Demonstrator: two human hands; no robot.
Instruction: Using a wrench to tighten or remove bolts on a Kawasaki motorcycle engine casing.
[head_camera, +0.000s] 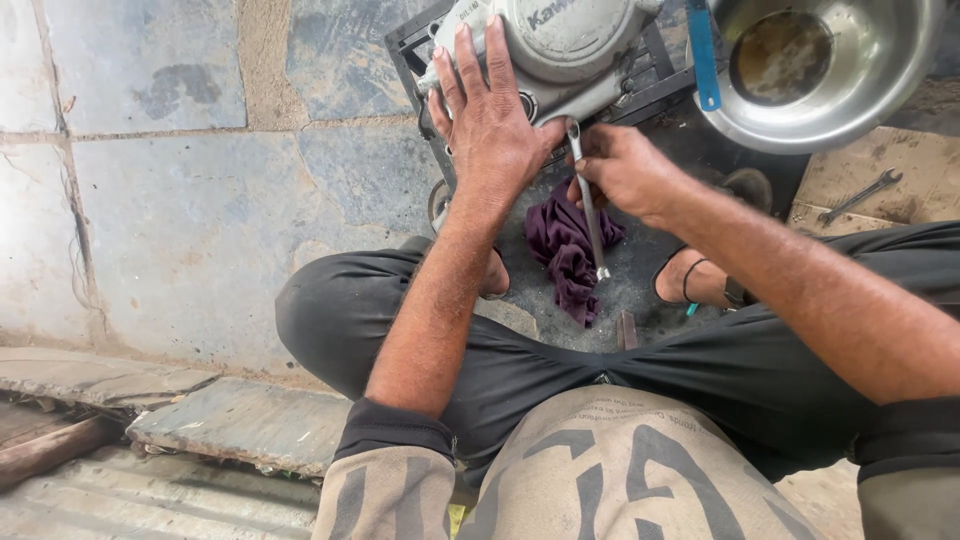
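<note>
Pressing left hand (487, 115) flat on engine cover (565, 45), right hand (622, 170) gripping spanner (590, 215)

**Around the Work Spot**

A steel bowl (850, 70) sits at the upper right, holding a pool of brownish liquid, with a blue strip (703, 55) leaning across its rim. A purple rag (568, 250) lies crumpled on the dark ground. A loose spanner (858, 197) rests on a piece of cardboard (900, 170) at the right. Grey stone paving (190, 200) covers the left side.
</note>
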